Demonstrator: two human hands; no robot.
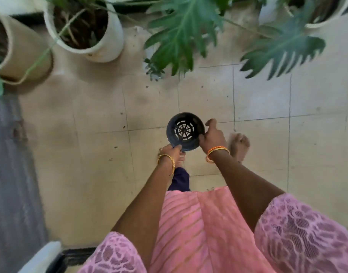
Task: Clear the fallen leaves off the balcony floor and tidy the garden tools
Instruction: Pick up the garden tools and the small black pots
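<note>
While both hands hold the empty black pot [185, 131] at frame centre, left hand [172, 152] pinching its rim at seven o'clock, right hand [212, 135] gripping at three, tidying appears under way; dark specks remain on the floor tiles [263, 99]; potted plants [86, 26] crowd twelve o'clock.

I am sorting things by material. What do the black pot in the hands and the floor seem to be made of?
Black pot: probably thin matte plastic, judging by the moulded drainage slots in its base. Floor: likely beige ceramic or stone tiles, dull and dusty, with straight grout lines.
</note>
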